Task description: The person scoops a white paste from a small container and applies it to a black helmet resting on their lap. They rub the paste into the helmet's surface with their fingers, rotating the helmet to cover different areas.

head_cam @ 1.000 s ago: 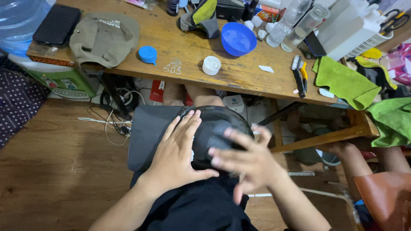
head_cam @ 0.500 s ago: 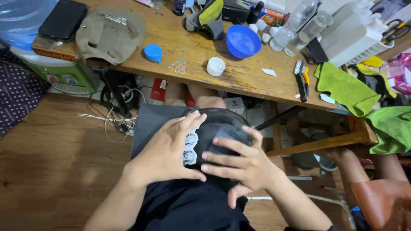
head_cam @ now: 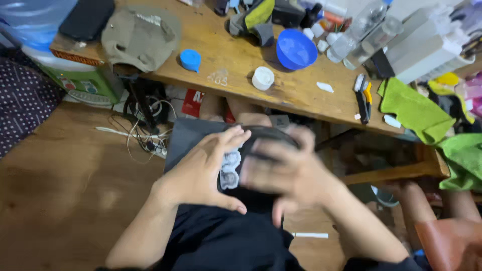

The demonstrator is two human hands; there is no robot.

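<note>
A black cap [head_cam: 268,134] with a pale patterned patch [head_cam: 231,169] lies on my lap, over a dark grey flat sheet [head_cam: 185,136]. My left hand [head_cam: 201,173] holds the cap's left side, fingers laid flat beside the patch and thumb tucked under the lower edge. My right hand [head_cam: 291,173] is blurred by motion and covers the cap's right half, fingers curled over it. Most of the cap is hidden under both hands.
A wooden table [head_cam: 301,95] ahead carries a blue bowl [head_cam: 295,48], a blue lid [head_cam: 190,59], a white lid [head_cam: 263,78], a khaki cap [head_cam: 140,37] and green cloths [head_cam: 411,106]. Cables [head_cam: 143,135] lie on the floor. Another person's leg [head_cam: 447,241] is at lower right.
My right hand has slid across the cap toward the left hand and is now blurred. The left hand has shifted left, uncovering the pale patch. The view has tilted slightly.
</note>
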